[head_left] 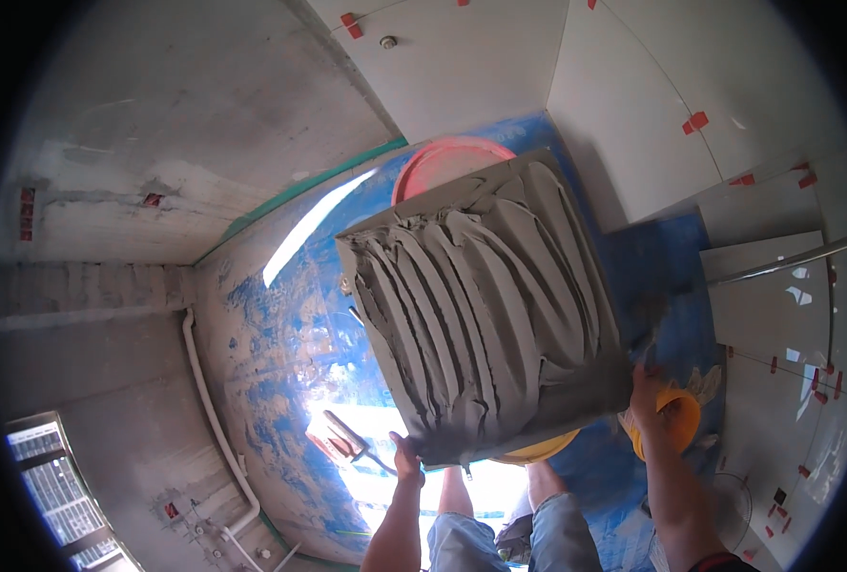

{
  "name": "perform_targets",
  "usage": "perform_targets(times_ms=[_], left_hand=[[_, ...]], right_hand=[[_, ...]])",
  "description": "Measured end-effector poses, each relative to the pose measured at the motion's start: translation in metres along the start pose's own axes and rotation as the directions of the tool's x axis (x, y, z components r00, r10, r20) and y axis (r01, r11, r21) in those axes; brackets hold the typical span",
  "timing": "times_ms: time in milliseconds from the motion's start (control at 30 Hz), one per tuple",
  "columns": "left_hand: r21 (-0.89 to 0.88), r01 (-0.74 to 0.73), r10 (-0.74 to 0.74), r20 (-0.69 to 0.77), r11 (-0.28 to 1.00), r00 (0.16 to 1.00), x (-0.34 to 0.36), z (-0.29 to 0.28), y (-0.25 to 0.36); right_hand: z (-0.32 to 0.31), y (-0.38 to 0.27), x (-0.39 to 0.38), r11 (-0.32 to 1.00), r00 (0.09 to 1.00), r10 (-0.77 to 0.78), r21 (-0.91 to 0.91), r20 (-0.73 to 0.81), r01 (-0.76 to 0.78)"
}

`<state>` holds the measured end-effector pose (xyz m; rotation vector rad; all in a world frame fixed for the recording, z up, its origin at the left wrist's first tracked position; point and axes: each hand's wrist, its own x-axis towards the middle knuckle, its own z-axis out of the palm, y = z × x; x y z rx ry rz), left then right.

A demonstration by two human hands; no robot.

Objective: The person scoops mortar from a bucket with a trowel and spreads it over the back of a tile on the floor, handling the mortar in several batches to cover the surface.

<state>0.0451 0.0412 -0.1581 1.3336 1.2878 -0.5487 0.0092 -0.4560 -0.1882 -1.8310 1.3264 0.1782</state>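
A large square tile (471, 315) lies in front of me, its upper face coated with grey mortar (500, 276) in thick, wavy ridges. My left hand (405, 458) is closed on its near left corner. Just off the near right corner, my right hand (645, 389) is closed around what appears to be a trowel (650, 329). Its dark blade is smeared by motion and seems clear of the mortar. Part of a yellow tub (543, 448) shows under the tile's near edge, above my legs.
A red tub (447, 164) sits beyond the tile. To the right stands a yellow bucket (673, 419). A flat-bladed hand tool (338, 437) lies left on the blue-stained floor (261, 367). Walls with large pale tiles (648, 105) and red clips rise ahead and right; a white pipe (204, 391) runs along the left.
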Motion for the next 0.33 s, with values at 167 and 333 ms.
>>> perform_targets(times_ms=[167,333], left_hand=[[0.081,-0.025,0.021,0.048,0.996,0.999,-0.023,0.007,0.014],[0.072,0.016,-0.021,0.071,0.997,0.997,-0.002,-0.002,0.002]], right_hand=[[-0.003,-0.021,-0.014,0.999,0.996,0.029,0.025,0.087,-0.031],[-0.011,-0.05,-0.024,0.895,0.972,0.086,0.412,0.218,-0.171]])
